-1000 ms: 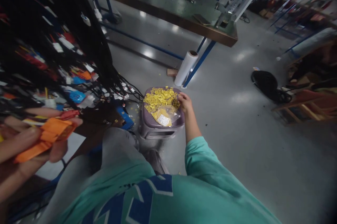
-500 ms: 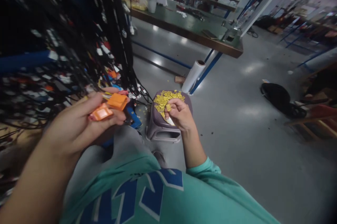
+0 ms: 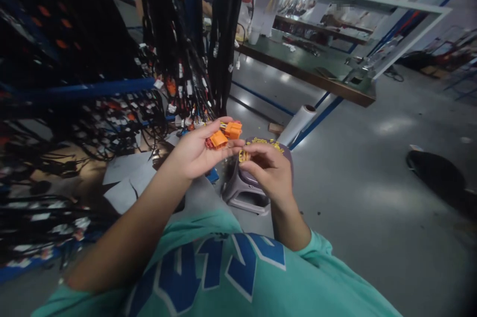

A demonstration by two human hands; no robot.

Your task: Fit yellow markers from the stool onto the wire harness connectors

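Note:
Two orange wire connectors, a nearer orange connector (image 3: 218, 139) and a farther orange connector (image 3: 233, 130), lie in my left hand (image 3: 197, 153), its fingers closed about them. Thin wires run from the back of the farther one. Between thumb and fingertips my right hand (image 3: 272, 165) pinches a small yellow plastic clip (image 3: 244, 156), close beside the fingertips of my left hand. Behind my right hand stands a purple-grey stool (image 3: 248, 193) with loose yellow clips (image 3: 275, 145) on its seat, partly hidden by that hand.
Hanging black wire harnesses (image 3: 179, 48) with many tagged connectors crowd the left side, around a blue rail (image 3: 85, 89). A green-topped workbench (image 3: 298, 58) stands ahead. A roll of clear film (image 3: 297, 125) leans by its leg. A black bundle (image 3: 434, 173) lies on the floor at right.
My hands have come together; the right has lifted the yellow clip from over the stool to beside the connectors. The view has swung left, showing more of the harnesses.

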